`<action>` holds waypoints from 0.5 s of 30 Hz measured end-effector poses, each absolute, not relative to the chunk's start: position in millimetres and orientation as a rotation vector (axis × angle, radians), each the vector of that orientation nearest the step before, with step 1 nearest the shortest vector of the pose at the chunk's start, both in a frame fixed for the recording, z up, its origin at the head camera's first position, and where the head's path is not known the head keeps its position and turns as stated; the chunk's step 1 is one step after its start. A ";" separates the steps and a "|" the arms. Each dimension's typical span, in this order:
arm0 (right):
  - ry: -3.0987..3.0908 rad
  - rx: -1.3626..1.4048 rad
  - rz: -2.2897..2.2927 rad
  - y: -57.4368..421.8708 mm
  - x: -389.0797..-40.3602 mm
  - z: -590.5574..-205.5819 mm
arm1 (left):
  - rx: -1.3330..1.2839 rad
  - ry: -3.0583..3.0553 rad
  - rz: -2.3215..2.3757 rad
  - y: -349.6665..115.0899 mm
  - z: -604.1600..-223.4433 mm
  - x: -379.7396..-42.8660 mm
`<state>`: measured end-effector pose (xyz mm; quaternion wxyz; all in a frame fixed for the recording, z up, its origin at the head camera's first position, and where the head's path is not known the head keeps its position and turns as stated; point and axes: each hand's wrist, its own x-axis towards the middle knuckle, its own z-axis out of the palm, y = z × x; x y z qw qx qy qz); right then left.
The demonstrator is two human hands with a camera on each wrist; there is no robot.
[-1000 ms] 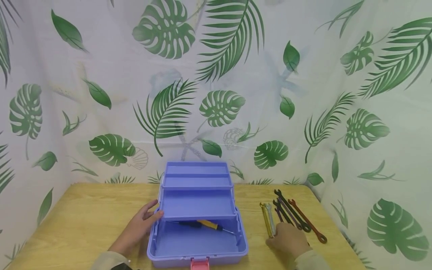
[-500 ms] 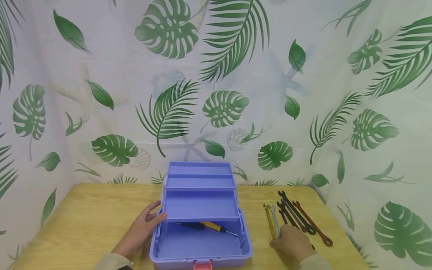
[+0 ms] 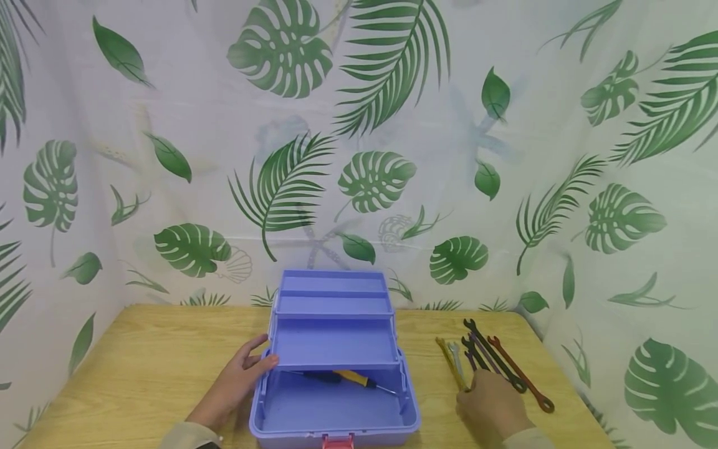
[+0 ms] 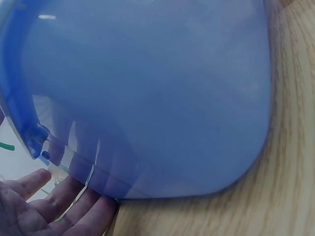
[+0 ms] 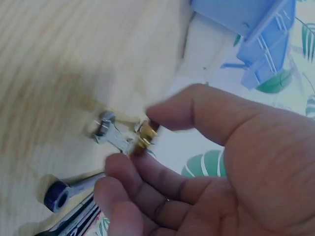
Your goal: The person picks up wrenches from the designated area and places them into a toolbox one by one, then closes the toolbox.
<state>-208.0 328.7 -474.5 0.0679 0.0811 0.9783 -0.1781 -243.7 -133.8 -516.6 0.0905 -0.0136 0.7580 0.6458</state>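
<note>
My right hand (image 3: 493,405) pinches the near end of a gold combination wrench (image 3: 450,362) between thumb and fingers; the wrench leans toward the back left. In the right wrist view, the gold ring end (image 5: 145,135) shows at the fingertips. A silver wrench (image 3: 455,355) lies beside it, partly covered by the hand. My left hand (image 3: 232,383) rests against the left side of a lilac-blue toolbox (image 3: 336,415), thumb at the tray's front corner. In the left wrist view, its fingers (image 4: 81,201) touch the box's outer wall.
Black, purple and red wrenches (image 3: 521,374) lie right of the right hand on the wooden table (image 3: 168,349). The toolbox has raised trays (image 3: 336,342) and a red latch (image 3: 338,441). Inside lie a yellow-handled screwdriver (image 3: 352,376) and a black-handled one (image 3: 322,376). A leaf-patterned curtain (image 3: 359,125) hangs behind.
My right hand has shifted slightly to the right, and the gold wrench's near end has swung right with it, tilting the wrench. The left hand stays at the toolbox. The head view has turned slightly.
</note>
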 end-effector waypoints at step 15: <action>3.284 0.291 -0.659 330.4 -224.3 -479.4 | -0.045 2.240 1.930 -133.8 -516.6 -244.4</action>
